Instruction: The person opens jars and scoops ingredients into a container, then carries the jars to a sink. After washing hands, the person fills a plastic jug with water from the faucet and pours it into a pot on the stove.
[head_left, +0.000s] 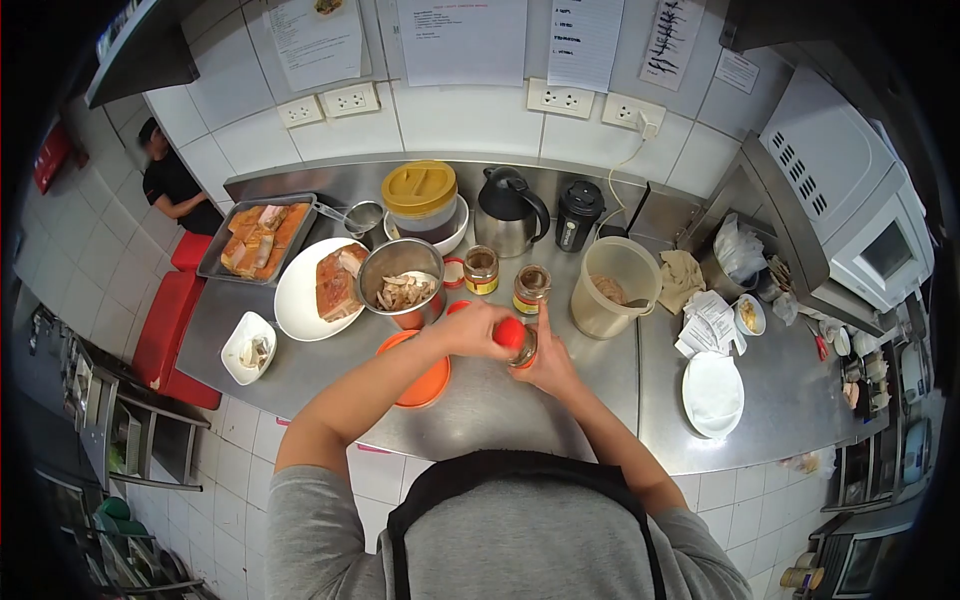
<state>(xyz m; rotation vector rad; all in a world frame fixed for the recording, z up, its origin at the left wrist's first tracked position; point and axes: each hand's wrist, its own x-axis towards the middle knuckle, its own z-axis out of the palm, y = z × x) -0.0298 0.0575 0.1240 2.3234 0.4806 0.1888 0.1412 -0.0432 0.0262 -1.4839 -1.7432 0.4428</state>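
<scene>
Grey shirt (pixel 530 540) by counter edge (pixel 690 462), left grip (pixel 475 330) grasping lid (pixel 510 333), right grip (pixel 548 364) grasping jar (pixel 523 357)

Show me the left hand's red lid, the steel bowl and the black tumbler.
Red lid (pixel 510 332): head view, its visible top.
Steel bowl (pixel 395 257): head view, far inner wall.
Black tumbler (pixel 575 223): head view, middle of its body.

A small glass jar (pixel 524 350), dark inside and partly hidden, is well in from the worktop's (pixel 480 425) left and right edges, a bright red lid (pixel 509 333) at its mouth, whether seated or apart being unclear.
</scene>
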